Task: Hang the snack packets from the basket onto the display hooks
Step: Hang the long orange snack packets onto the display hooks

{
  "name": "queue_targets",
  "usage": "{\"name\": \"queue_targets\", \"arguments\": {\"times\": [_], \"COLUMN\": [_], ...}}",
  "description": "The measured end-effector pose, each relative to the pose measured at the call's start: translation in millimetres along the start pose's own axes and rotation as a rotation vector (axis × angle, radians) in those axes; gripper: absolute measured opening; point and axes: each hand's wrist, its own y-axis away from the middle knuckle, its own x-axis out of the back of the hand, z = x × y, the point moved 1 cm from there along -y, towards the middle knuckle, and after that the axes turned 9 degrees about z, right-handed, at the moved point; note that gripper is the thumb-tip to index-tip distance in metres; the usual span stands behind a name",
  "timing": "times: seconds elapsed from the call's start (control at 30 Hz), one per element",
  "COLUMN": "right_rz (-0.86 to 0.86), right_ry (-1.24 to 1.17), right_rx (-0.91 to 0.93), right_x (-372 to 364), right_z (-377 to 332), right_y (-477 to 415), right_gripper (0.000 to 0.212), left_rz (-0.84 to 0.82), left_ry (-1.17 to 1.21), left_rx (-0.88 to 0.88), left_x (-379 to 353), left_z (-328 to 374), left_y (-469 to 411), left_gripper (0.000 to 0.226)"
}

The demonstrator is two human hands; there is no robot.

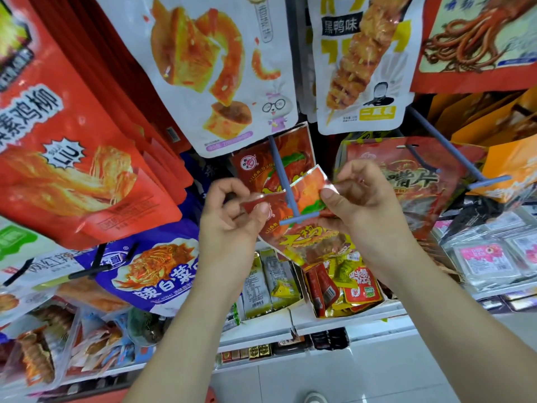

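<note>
I hold a red and orange snack packet in both hands, right at the T-shaped tip of a blue display hook. My left hand pinches the packet's top left corner. My right hand pinches its top right edge. The hook's shaft crosses in front of the packet's top. A matching red packet hangs further back on the same hook. No basket is in view.
Large hanging packets crowd the rack: red ones at left, white ones above, a purple one at lower left. A second blue hook holds red packets at right. Shelves with small snack packs lie below.
</note>
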Motion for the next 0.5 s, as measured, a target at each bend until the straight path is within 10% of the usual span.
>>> {"name": "queue_targets", "arguments": {"times": [0.5], "right_rz": [-0.014], "right_ry": [0.480], "right_rx": [0.133], "right_x": [-21.1], "right_z": [8.4], "right_y": [-44.7], "right_gripper": [0.048], "left_rz": [0.004], "left_ry": [-0.551], "left_rx": [-0.340], "left_x": [-13.2], "left_z": [-10.8], "left_y": [-52.3], "left_gripper": [0.044]}}
